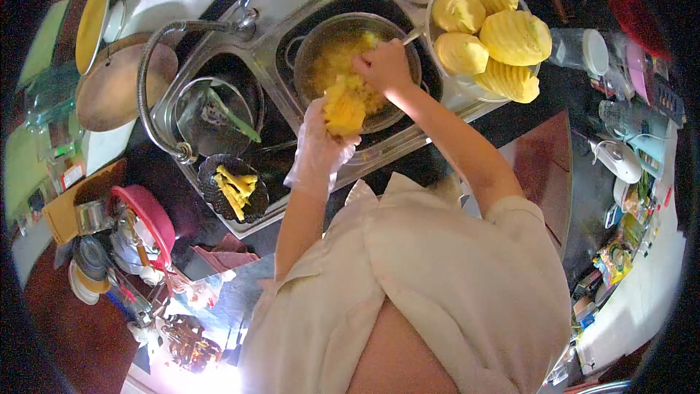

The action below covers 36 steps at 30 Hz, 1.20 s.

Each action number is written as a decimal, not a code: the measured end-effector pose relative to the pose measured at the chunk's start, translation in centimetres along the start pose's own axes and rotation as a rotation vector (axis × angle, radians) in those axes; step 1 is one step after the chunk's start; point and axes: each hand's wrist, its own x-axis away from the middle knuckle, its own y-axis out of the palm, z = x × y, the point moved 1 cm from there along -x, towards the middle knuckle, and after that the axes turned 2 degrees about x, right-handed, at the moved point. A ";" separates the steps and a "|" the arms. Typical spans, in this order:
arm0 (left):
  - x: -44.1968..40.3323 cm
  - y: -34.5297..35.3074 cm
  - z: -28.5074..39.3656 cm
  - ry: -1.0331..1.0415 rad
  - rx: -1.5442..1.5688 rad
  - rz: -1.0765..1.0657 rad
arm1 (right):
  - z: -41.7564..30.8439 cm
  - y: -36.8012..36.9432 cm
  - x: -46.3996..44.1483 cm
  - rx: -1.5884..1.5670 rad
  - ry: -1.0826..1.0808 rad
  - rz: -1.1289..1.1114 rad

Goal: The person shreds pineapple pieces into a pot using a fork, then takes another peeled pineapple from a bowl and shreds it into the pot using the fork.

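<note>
My left hand [315,152], in a clear plastic glove, is closed around a peeled pineapple [344,108] over the near side of a metal pot [417,73]. The fruit's yellow flesh is grooved. My bare right hand [386,67] is above the pot, just beyond the pineapple, with its fingers wrapped round a tool. Only the tool's pale handle end [413,35] sticks out of the fist; its working end is hidden, so its kind cannot be told. Yellow scraps [332,66] lie in the pot, which sits in the right sink basin.
A clear bowl [432,18] of several peeled pineapples stands right of the basin. A black dish [208,171] holds yellow strips at the sink's near left corner. The left basin contains a metal bowl [251,113] with a green-handled utensil [244,128]. A hose faucet [146,76] arches over the left side.
</note>
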 end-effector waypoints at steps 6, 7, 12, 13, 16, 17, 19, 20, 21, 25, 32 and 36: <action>-0.1 -0.6 0.9 -0.204 0.623 -0.384 | -1.3 0.0 0.9 -0.039 0.052 -0.020; -0.2 -0.5 0.7 -0.204 0.622 -0.384 | -1.2 0.0 0.9 -0.025 0.059 -0.004; -0.9 -0.1 -0.8 -0.184 0.917 -0.395 | -1.6 -0.5 1.0 -0.097 0.067 -0.022; -1.0 -0.1 -0.7 -0.185 0.917 -0.399 | -1.8 -0.5 1.2 -0.094 0.052 -0.010; -0.4 0.5 0.6 -0.255 0.849 -0.418 | -1.6 -1.1 1.4 -0.029 0.022 -0.016; 0.3 1.0 0.7 -0.169 0.741 -0.362 | -1.7 -1.2 1.4 -0.030 0.024 -0.017; 0.5 0.9 0.6 -0.088 0.631 -0.308 | -1.9 -1.6 1.3 -0.089 -0.111 0.162; -0.1 0.1 0.2 -0.059 0.616 -0.313 | -2.0 -1.7 1.3 -0.089 -0.110 0.160; -0.2 0.1 0.5 -0.041 0.611 -0.314 | -2.2 -2.0 1.1 -0.092 -0.143 0.205; 0.5 0.5 1.5 -0.035 0.536 -0.271 | -2.7 -3.9 0.0 -0.099 -0.105 0.276; -1.2 -0.7 -1.1 0.589 -0.372 -0.045 | -4.9 -2.6 -0.9 -0.198 -0.244 0.289; 1.6 0.3 0.2 0.699 -0.700 0.075 | -2.2 -0.6 -2.1 -0.069 -0.230 0.289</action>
